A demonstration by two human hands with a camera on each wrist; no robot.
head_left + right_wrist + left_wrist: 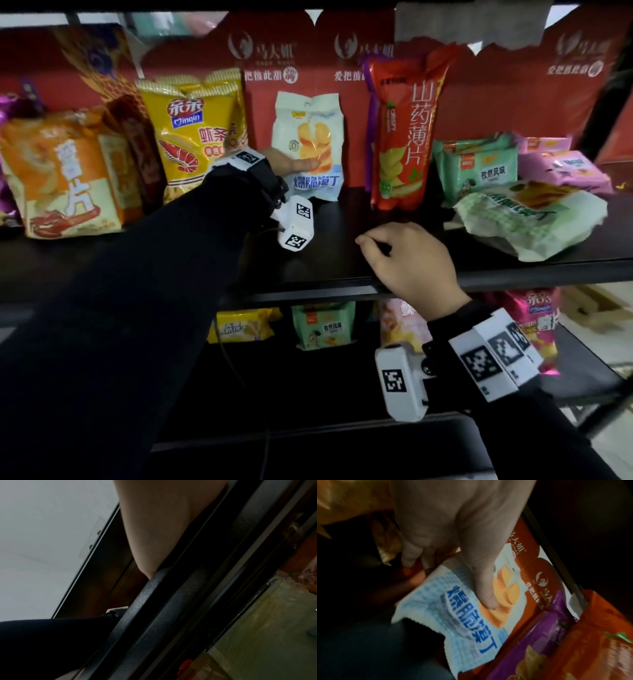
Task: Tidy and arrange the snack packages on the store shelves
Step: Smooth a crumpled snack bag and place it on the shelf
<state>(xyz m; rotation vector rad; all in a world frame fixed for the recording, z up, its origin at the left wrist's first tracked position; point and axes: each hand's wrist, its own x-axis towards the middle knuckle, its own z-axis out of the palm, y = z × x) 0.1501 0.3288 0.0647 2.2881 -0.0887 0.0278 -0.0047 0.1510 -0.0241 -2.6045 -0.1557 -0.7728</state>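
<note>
The white-and-blue snack pack [310, 144] is stood upright on the dark upper shelf [335, 240], between the yellow shrimp-stick bag [193, 126] and the tall red yam-chip bag [406, 130]. Its long axis runs vertically, the crimped top edge up, the printed face turned outward toward the front of the shelf, the back leaned near the red display backing [294, 54].

The pack is gripped by the left hand [291, 161] at its left edge: in the left wrist view the thumb [483, 588] is seen laid across the printed front, while the other fingers are curled behind the pack.

The right hand [407, 260] is rested on the front lip of the same shelf, well apart from the pack. Its fingers are loosely curled downward onto the shelf surface and nothing is held.

At the right end of the shelf a pale green bag [534, 219] is lain flat, tilted, in front of upright green packs [479, 168] and pink packs [565, 168]. An orange chip bag [68, 178] is stood at the far left. More packs are seen on the lower shelf [322, 329].
</note>
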